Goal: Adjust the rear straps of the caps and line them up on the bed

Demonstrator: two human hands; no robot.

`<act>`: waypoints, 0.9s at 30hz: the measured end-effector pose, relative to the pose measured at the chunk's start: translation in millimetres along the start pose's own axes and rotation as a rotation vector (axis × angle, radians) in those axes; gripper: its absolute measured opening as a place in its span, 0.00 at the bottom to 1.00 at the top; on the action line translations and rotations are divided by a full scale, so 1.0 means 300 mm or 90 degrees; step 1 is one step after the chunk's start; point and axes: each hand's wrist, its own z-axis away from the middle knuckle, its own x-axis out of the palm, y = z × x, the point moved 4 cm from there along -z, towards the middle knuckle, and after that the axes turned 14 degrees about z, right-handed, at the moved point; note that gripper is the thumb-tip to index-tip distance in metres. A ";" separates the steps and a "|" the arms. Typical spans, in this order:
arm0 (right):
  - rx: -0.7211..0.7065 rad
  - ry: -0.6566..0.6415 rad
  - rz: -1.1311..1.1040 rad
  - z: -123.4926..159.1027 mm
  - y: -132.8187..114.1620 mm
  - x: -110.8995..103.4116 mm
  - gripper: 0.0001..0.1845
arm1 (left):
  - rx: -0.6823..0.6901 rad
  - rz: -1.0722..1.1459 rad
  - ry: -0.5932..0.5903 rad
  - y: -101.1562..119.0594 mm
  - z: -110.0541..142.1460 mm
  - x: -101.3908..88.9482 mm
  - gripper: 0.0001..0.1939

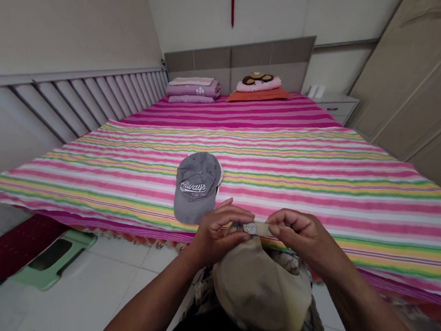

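My left hand point(220, 232) and my right hand point(298, 236) pinch the back strap point(255, 228) of a beige baseball cap point(263, 295) from either side. The cap hangs upside-down below them, at the bed's near edge, its crown toward me. A small label shows on the strap, and my fingers hide its ends. Just beyond my left hand, a grey baseball cap point(196, 188) with white "Always" lettering lies on the striped bedsheet point(315, 188), its peak toward me and apart from my hand.
The striped sheet covers a wide bed, with folded pink bedding point(194, 89) and a pillow point(258, 82) at its headboard point(241, 55). A slatted rail point(76, 103) runs along the left. A green stool point(51, 260) and red mat point(19, 245) stand on the tiled floor point(89, 300). A bedside cabinet point(337, 108) and wardrobe point(405, 72) are at right.
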 end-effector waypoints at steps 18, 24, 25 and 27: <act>-0.004 0.007 0.013 -0.012 -0.034 0.022 0.15 | 0.115 -0.175 -0.052 0.050 -0.007 0.016 0.13; 0.017 -0.021 -0.014 0.001 -0.047 0.042 0.15 | 0.098 -0.174 -0.046 0.053 -0.004 0.023 0.13; 0.010 -0.026 -0.013 0.003 -0.048 0.039 0.14 | 0.096 -0.174 -0.043 0.053 -0.004 0.021 0.12; -0.008 -0.031 -0.009 0.004 -0.046 0.026 0.13 | 0.092 -0.169 -0.033 0.052 -0.004 0.015 0.12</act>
